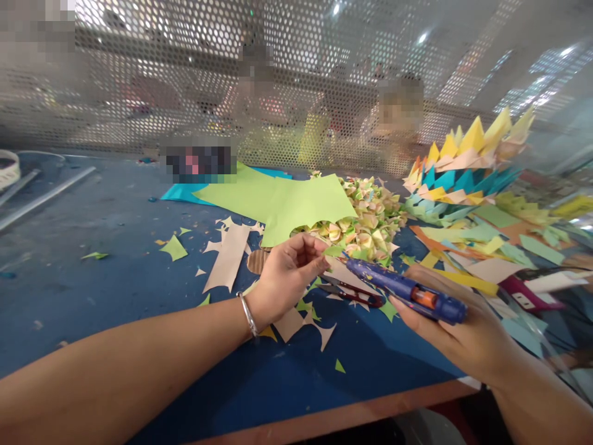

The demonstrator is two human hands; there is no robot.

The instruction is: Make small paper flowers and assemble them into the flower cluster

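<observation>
My right hand [456, 327] is wrapped round a blue hot glue gun [401, 284], its nozzle pointing left. Between the thumb and fingers of my left hand [290, 272] is a small green paper piece [332, 251], close to the nozzle. Whether nozzle and paper touch, I cannot tell. Red-handled thread snips [359, 292] lie on the table just below the glue gun. Behind my hands is a heap of small folded paper pieces [370, 216], pale green and cream. Large green paper sheets [306, 201] partly cover a blue sheet [178, 191].
Cut paper scraps [227, 256] lie across the blue table [115, 278]. Layered pointed paper rings [467, 170] stand at the right behind paper strips [491, 232]. Clear glue sticks [49, 194] lie at far left. A perforated metal screen [185, 93] closes the back, with people beyond it.
</observation>
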